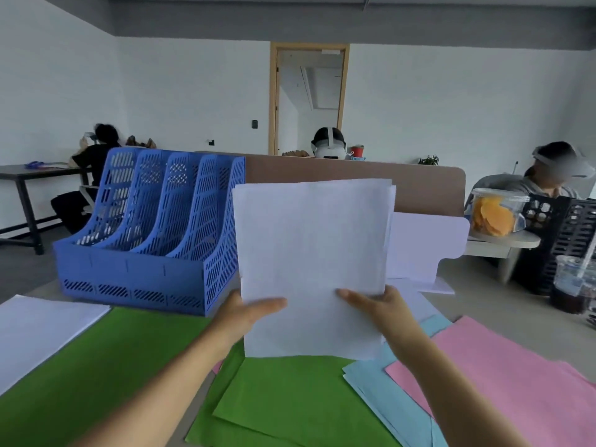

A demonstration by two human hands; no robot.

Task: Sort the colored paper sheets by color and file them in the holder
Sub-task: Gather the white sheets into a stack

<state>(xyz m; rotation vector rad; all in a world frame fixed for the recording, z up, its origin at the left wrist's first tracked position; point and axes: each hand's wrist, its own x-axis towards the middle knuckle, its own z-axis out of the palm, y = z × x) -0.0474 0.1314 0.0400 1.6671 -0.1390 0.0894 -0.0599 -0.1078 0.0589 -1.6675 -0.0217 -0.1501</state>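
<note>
Several green sheets [106, 356] cover the near desk [483, 298], left and centre. Blue holder [151, 227] stands far left. White stack [312, 246] is held upright at centre, just right of the holder. Pink sheets [503, 375] lie near right, overlapping light-blue sheets [380, 391]. Left hand [248, 314] grips the stack's left edge, right hand [377, 304] its right edge, thumbs in front.

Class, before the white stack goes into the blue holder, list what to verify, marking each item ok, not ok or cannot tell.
1. The white stack is gripped by left hand and right hand: ok.
2. Its top edges aligned: not ok, they stagger.
3. Only white sheets inside: cannot tell.
4. The blue holder stands upright, slots facing the person: ok.
5. All white gathered: not ok, loose white sheets lie at left.
</note>
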